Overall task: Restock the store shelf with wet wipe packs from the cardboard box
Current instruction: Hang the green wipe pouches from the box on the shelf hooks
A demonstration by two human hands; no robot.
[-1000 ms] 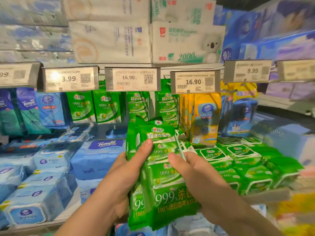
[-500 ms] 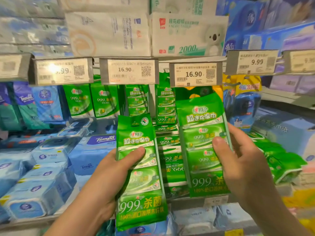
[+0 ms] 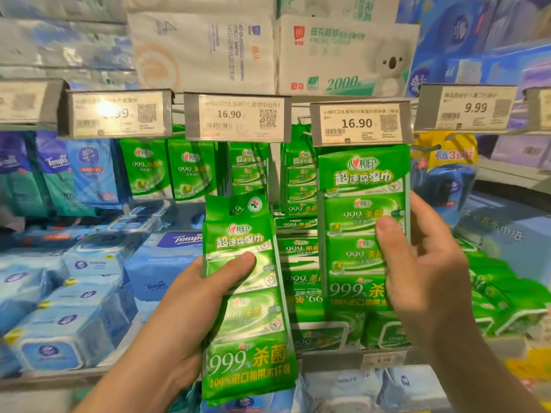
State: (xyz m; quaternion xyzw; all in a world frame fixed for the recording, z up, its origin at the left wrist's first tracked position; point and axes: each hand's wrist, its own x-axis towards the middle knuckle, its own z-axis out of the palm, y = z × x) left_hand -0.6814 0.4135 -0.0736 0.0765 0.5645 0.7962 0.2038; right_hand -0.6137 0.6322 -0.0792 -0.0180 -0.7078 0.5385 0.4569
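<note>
My left hand grips a green hanging strip of wet wipe packs low at the centre, thumb across its front. My right hand holds a second green strip of wet wipe packs higher up, its top just under the right 16.90 price tag. More green packs hang behind on hooks and lie on the shelf at the right. The cardboard box is out of view.
Blue wipe packs fill the shelf at the left. White tissue bundles sit on the upper shelf. A row of price tags juts out along the shelf edge above the hanging packs. Yellow and blue goods stand at the right.
The two strips, held together a second ago, are now apart. My right hand has lifted its strip up to the price-tag row, while my left hand stays low with the other.
</note>
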